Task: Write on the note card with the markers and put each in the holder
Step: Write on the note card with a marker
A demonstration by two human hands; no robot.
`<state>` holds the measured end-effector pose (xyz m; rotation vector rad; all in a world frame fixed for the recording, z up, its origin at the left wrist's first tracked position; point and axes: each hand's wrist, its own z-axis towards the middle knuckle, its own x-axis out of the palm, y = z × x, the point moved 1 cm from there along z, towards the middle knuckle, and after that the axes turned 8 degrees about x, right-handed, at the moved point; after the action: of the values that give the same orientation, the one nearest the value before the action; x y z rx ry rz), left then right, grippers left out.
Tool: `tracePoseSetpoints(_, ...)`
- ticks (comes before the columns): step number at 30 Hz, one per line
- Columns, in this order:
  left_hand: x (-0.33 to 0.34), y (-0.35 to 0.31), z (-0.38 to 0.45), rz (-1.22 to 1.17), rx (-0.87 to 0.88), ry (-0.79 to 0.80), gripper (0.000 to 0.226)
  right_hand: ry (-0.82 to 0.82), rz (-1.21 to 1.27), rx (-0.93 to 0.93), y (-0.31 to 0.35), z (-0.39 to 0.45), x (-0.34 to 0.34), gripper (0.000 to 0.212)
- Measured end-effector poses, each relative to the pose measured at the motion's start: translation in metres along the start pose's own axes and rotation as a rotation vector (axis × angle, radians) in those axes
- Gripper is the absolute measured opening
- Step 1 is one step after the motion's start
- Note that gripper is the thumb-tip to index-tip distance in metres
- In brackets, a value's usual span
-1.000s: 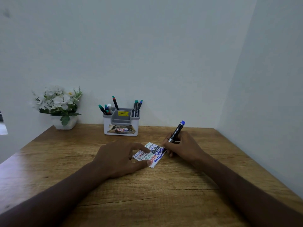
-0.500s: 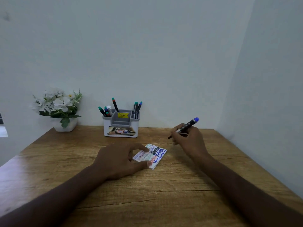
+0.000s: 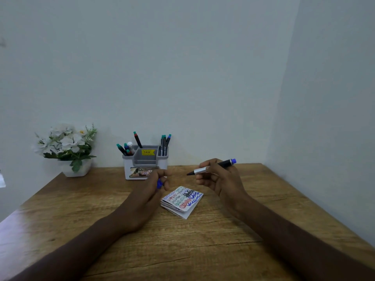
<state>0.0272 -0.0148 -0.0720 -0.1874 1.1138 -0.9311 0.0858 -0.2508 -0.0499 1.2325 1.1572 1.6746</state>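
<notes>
Spanning a pale-walled corner, the wooden desk (image 3: 203,240) bears a note card (image 3: 182,200).

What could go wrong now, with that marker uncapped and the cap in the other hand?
The right hand holds the blue marker with its bare tip pointing at the left hand, which pinches the blue cap. A misaimed recapping could ink the fingers. The note card lies unheld beneath both hands, so a brushing hand might shift it or smear fresh ink. The holder looks crowded, so the marker could catch on others.
</notes>
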Motion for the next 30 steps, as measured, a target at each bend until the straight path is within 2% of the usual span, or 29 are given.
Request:
tracePoseSetpoints(5, -0.001, 0.000, 0.001, 0.033, 0.057, -0.086, 0.048, 0.002, -0.059, -0.068, 0.002, -0.004, 0.002, 0.008)
tracePoseSetpoints(7, 0.000, -0.003, 0.002, 0.000, 0.072, -0.103, 0.052, 0.012, -0.072, -0.089, 0.001, -0.005, 0.002, 0.011)
tracePoseSetpoints(13, 0.000, -0.003, 0.003, 0.038, 0.096, -0.162, 0.044, 0.042, -0.109, -0.125, -0.001, -0.007, 0.005, 0.012)
tracePoseSetpoints(26, 0.000, 0.007, 0.006, 0.190, 0.205, -0.130, 0.045, 0.128, -0.277, -0.164, -0.004, -0.010, 0.008, 0.007)
tracePoseSetpoints(30, 0.004, 0.006, 0.006, 0.241, 0.238, -0.060, 0.041, 0.152, -0.351, -0.173, -0.003, -0.013, 0.009, 0.009)
